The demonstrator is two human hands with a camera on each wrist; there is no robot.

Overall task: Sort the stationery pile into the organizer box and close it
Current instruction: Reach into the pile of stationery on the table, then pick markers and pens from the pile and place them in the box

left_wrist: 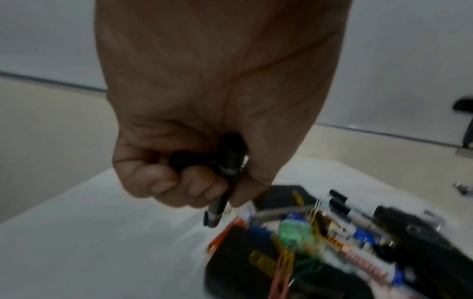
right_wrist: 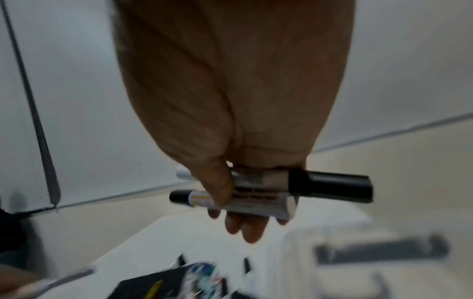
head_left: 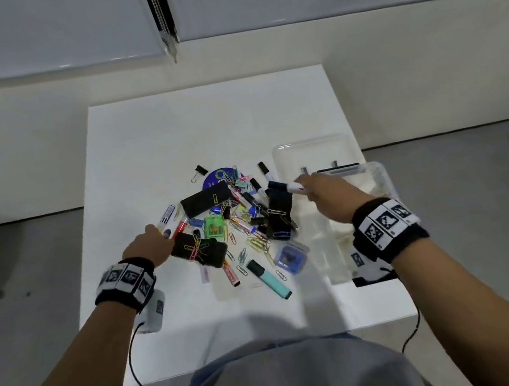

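Note:
A mixed stationery pile (head_left: pixel 227 218) of markers, paper clips, black erasers and small cases lies mid-table. My left hand (head_left: pixel 159 231) is at the pile's left edge; in the left wrist view its fingers (left_wrist: pixel 163 182) curl in a fist round a dark pen (left_wrist: pixel 222 194). My right hand (head_left: pixel 302 184) hovers between the pile and the clear organizer box (head_left: pixel 379 177). In the right wrist view its thumb (right_wrist: pixel 217 186) and fingers pinch two white markers with black caps (right_wrist: pixel 330 186). The box stands open at the table's right, its clear lid (head_left: pixel 310 152) lying back behind it.
A teal highlighter (head_left: pixel 268 279), an orange pen (head_left: pixel 231 275) and a small blue case (head_left: pixel 291 256) lie at the pile's near side. A binder clip (head_left: pixel 200 171) sits at the far side. The white table (head_left: pixel 200 124) ends just right of the box. Cables hang off the front edge.

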